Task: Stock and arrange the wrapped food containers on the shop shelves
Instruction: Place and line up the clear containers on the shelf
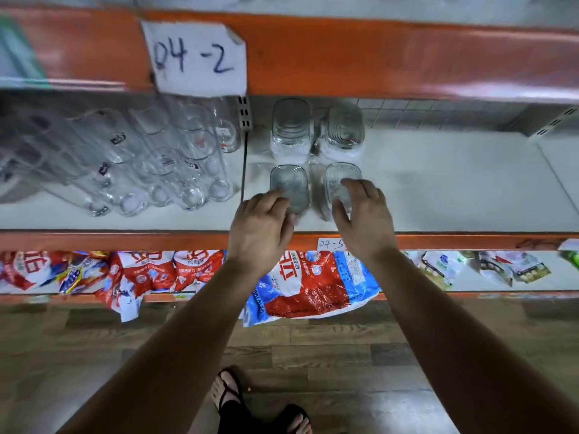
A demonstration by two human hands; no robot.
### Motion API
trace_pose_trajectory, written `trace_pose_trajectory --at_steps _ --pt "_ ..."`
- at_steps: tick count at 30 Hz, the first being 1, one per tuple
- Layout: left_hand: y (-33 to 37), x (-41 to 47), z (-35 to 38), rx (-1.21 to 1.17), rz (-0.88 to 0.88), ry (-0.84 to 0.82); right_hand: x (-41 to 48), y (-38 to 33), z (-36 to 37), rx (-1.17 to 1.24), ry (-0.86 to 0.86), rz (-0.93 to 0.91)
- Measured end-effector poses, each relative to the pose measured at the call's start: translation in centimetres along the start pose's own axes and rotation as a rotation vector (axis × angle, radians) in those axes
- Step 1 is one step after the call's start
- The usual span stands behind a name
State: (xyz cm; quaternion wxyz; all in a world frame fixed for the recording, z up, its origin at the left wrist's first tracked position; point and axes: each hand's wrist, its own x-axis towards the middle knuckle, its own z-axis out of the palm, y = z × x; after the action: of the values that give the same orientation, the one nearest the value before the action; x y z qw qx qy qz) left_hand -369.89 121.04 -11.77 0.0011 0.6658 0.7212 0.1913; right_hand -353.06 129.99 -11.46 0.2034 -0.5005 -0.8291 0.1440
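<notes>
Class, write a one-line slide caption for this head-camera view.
Left hand and right hand reach the two front wrapped containers on a white shelf, stacked containers behind, glass tumblers at left.

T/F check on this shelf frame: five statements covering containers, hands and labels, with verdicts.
1. The back left container and back right container stand behind the front left container and front right container on the middle shelf. True.
2. The paper label reads 04-7. False: it reads 04-2.
3. The left hand is at the front left container, the right hand at the front right container. True.
4. The glass tumblers lie right of the containers. False: they are to the left.
5. The lower shelf holds tins. False: printed bags lie there.
</notes>
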Motion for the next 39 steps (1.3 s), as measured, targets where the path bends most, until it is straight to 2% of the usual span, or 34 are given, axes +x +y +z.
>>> trace_pose_trajectory --at_steps 9,18,25,33,39 --pt "3.3 -6.5 -12.9 0.136 -0.003 0.219 -6.0 -9.7 -9.4 0.192 0.135 -0.171" --pt "2.2 -8.3 -25.3 0.213 -0.065 0.433 -5.4 -20.1 -17.3 0.305 0.242 -0.396" --pt "-4.1 -8.7 -33.0 0.261 -0.144 0.574 -3.3 -27.7 -19.3 0.313 0.268 -0.499" --pt "-15.6 -7.7 -38.0 0.211 -0.219 0.515 1.7 -37.5 -15.1 0.285 0.291 -0.544" --pt "-24.6 -4.2 -40.3 0.151 -0.148 0.459 5.2 -44.5 -10.5 0.289 0.318 -0.498"
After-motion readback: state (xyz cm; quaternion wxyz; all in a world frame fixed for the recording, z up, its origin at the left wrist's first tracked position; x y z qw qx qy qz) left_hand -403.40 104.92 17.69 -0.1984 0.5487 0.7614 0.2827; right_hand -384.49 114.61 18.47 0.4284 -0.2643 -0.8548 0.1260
